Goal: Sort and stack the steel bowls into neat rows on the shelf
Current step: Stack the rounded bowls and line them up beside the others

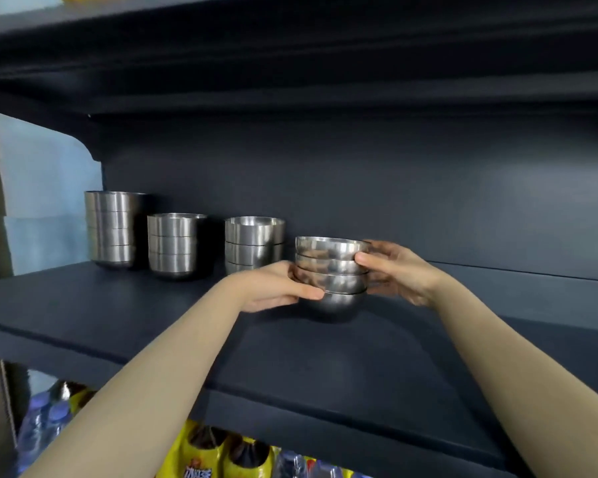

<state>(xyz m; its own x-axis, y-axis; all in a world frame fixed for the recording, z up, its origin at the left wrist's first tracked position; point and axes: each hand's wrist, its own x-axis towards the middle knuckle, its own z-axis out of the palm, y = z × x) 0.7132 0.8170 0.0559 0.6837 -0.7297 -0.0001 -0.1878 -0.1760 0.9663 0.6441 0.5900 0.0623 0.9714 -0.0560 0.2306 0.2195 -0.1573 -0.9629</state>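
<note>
Right now we hold a stack of four shiny rounded steel bowls (330,270) between both hands, near the middle of the dark navy-blue shelf (152,305). Our left hand (273,288) closes its grip on the stack's left side, with the thumb lying across the near face of the lower bowls and the fingers hidden behind them. Our right hand (397,270) closes its grip on the right side, its thumb pressed against the upper bowls and its fingers wrapped round the far side. The bowls in this stack sit slightly askew, their rims not quite level. The rounded base is down at the shelf board, though we cannot tell whether it touches.

To the left, along the far back panel (394,184), three more stacks of steel bowls stand in a row. The tallest stack (113,229) is farthest left, then comes a shorter middle stack (173,244). The third stack (254,241) is just beside the held one, its lower part hidden behind our left hand.

Below the shelf, near us, lie yellow snack packets (214,453) and clear plastic water bottles (42,422).
</note>
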